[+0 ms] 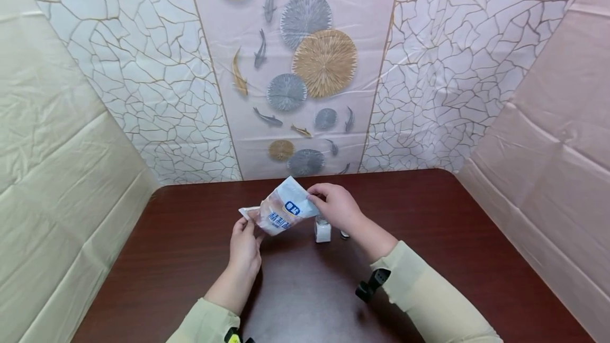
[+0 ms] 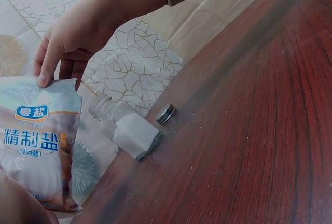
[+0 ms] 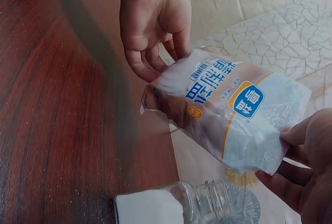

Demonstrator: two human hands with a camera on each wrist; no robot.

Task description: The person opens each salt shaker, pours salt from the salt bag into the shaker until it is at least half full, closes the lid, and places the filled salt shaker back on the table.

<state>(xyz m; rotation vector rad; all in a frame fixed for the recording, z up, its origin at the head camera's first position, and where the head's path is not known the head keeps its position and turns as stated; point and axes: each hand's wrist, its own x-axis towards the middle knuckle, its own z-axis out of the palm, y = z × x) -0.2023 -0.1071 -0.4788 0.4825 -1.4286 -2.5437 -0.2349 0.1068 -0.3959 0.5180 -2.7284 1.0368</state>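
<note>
A printed plastic bag of salt [image 1: 281, 208] is held tilted above the table between both hands. My left hand [image 1: 245, 247] grips its lower left end, thumb on the near side. At the upper right end, my right hand [image 1: 335, 206] pinches the bag's edge between thumb and fingers. Under that end a small glass jar [image 2: 127, 128] stands uncapped, partly filled with white salt; its threaded neck shows in the right wrist view. Close beside the jar on the table lies a silver metal cap [image 2: 166, 114].
The dark red wooden table [image 1: 305, 295] carries scattered white grains around the jar. Behind it hangs a patterned cloth [image 1: 305, 120] with fish and round shapes, and plain cloth walls [image 1: 57, 173] close in both sides.
</note>
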